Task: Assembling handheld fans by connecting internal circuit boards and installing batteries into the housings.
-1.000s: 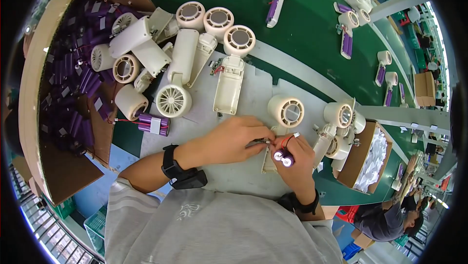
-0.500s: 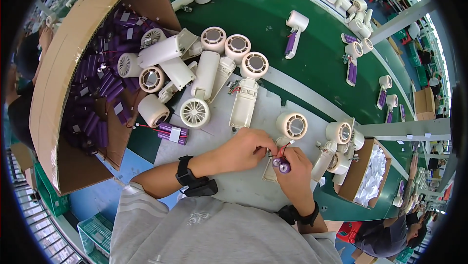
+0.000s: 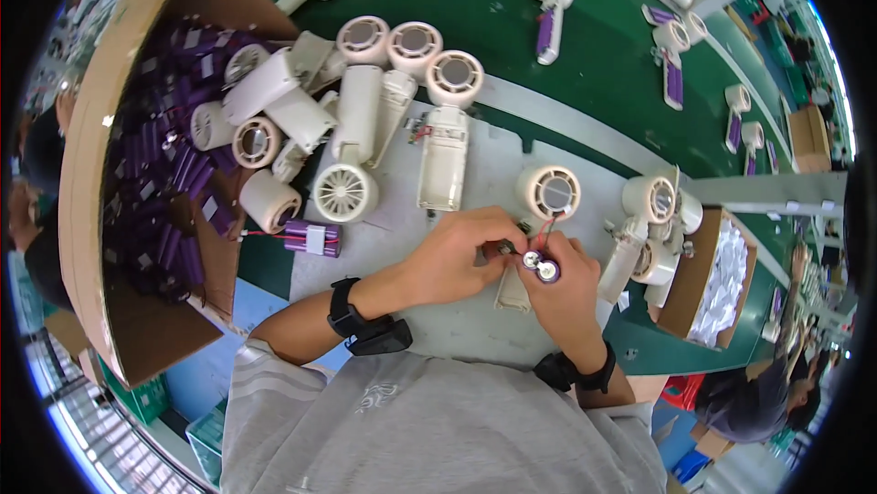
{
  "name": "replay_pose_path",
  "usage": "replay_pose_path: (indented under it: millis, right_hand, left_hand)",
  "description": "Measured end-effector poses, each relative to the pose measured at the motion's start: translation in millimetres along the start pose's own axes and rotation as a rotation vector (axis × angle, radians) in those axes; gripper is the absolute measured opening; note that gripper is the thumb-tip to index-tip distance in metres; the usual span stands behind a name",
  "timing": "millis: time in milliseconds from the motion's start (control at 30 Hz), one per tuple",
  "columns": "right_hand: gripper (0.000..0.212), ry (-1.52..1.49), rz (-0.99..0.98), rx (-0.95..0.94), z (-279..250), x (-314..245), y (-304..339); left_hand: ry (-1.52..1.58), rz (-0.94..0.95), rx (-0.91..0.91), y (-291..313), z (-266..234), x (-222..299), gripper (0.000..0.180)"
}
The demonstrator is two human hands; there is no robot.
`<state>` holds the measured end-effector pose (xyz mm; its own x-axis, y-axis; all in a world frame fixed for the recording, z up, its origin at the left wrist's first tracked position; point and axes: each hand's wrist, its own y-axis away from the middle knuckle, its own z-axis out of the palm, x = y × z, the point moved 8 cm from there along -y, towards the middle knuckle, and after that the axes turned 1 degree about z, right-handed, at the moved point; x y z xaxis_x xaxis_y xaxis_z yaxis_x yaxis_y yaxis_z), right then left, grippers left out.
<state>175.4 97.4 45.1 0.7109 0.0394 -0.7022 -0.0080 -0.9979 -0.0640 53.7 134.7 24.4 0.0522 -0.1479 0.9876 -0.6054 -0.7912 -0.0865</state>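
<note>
My right hand [image 3: 568, 298] is closed round a purple battery pack [image 3: 546, 271], its two round metal ends facing up. Thin red wires [image 3: 548, 231] rise from the pack between my hands. Close beside it, my left hand [image 3: 466, 252] is closed in a pinch on a small dark piece, mostly hidden by the fingers. Beneath both hands lies a white handheld fan [image 3: 553, 191], its round head showing above them and part of its open handle [image 3: 512, 293] below. Another fan with an open, hollow handle [image 3: 442, 165] lies to the left.
A big cardboard box [image 3: 87, 211] of purple battery packs stands at left. A loose pack [image 3: 312, 238] and several white fans [image 3: 345, 193] lie beside it. More fans and a small carton [image 3: 676, 298] of white pieces are at right. Beyond, a green belt [image 3: 484, 10] carries fans.
The view has shifted, so the bench appears moved. In my right hand the battery pack has turned its ends further upward. My left hand keeps its pinch close to the pack.
</note>
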Motion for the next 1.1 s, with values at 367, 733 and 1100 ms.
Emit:
replay_pose_path:
  millis: [367, 733, 1100]
  right_hand:
    - [0.024, -0.651, 0.07, -0.045, -20.3, 19.8, -4.2]
    - [0.016, -0.352, -0.031, -0.23, -12.5, 13.3, -3.0]
    - [0.011, -0.175, -0.075, -0.159, -15.2, 10.1, -4.8]
  left_hand:
    - [0.023, -0.085, 0.0, -6.6, -0.7, -6.6, 0.015]
    - [0.069, -0.124, 0.087, -2.4, -1.7, -16.4, 0.016]
    - [0.087, -0.122, -0.022, -3.3, -2.4, -11.7, 0.023]
